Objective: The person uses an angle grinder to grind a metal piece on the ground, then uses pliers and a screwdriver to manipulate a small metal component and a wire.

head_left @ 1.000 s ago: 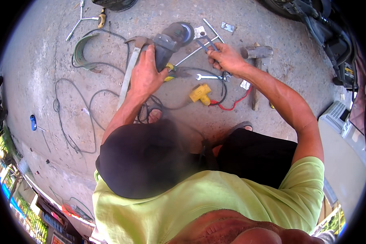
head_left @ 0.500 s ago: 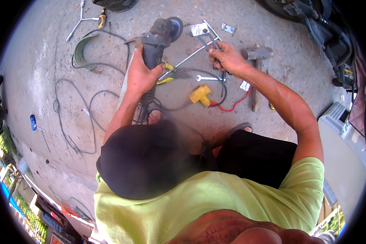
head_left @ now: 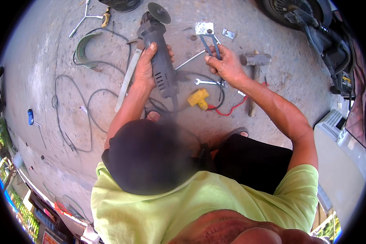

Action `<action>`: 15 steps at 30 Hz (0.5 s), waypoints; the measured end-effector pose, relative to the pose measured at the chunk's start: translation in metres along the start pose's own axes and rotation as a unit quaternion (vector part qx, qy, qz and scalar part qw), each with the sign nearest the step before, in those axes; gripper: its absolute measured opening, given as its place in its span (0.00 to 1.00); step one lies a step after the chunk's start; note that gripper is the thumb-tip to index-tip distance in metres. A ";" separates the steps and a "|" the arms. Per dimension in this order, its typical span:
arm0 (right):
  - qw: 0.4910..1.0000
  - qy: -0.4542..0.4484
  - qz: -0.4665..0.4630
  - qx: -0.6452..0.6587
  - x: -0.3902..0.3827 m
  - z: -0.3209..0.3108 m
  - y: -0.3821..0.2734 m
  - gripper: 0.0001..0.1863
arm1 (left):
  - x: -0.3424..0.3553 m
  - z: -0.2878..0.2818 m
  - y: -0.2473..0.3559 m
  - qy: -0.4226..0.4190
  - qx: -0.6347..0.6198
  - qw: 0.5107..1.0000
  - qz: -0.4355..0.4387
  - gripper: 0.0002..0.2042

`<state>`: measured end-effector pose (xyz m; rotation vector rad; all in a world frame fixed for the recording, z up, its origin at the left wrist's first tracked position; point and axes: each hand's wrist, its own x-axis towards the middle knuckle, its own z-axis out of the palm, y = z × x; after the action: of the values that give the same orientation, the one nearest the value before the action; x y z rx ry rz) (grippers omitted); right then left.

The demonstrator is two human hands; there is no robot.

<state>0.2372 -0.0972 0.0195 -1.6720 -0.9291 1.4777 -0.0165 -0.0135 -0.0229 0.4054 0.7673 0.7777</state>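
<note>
My left hand [head_left: 145, 67] is wrapped around the dark body of an angle grinder [head_left: 160, 61]. Its round disc [head_left: 160, 13] points away from me at the far end, showing a flat face. My right hand [head_left: 228, 67] is closed around a grey two-legged metal tool [head_left: 217, 48], whose exact kind I cannot make out. At that tool's far end is a small silver plate [head_left: 201, 27] with a dark round spot. A gap separates the disc from the plate. A silver rod [head_left: 190, 60] lies on the ground between my hands.
A hammer [head_left: 261, 59], a wrench [head_left: 210, 82] and a yellow power connector [head_left: 196, 99] lie nearby on the concrete. Left of the grinder are a flat metal strip [head_left: 129, 80], looping cable [head_left: 57, 87] and a curved green piece [head_left: 80, 49]. A motorcycle wheel [head_left: 295, 10] stands far right.
My left hand has turned the grinder: its disc has moved up and left, away from the plate, and now shows its flat face. My right hand and the plate have barely shifted.
</note>
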 end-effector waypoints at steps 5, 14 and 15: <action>0.999 -0.024 -0.043 0.000 -0.016 0.013 -0.004 0.28 | 0.026 0.020 -0.010 0.018 -0.054 0.998 0.008 0.27; 0.996 -0.046 -0.054 0.052 -0.027 0.024 -0.006 0.34 | 0.042 0.048 -0.019 0.008 -0.118 0.993 0.022 0.24; 0.997 -0.049 -0.055 0.036 -0.026 0.023 -0.003 0.36 | 0.041 0.052 -0.020 0.013 -0.117 0.993 0.024 0.24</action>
<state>0.2122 -0.1173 0.0327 -1.4847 -0.9924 1.5126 0.0505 0.0015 -0.0189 0.2044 0.6826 0.9083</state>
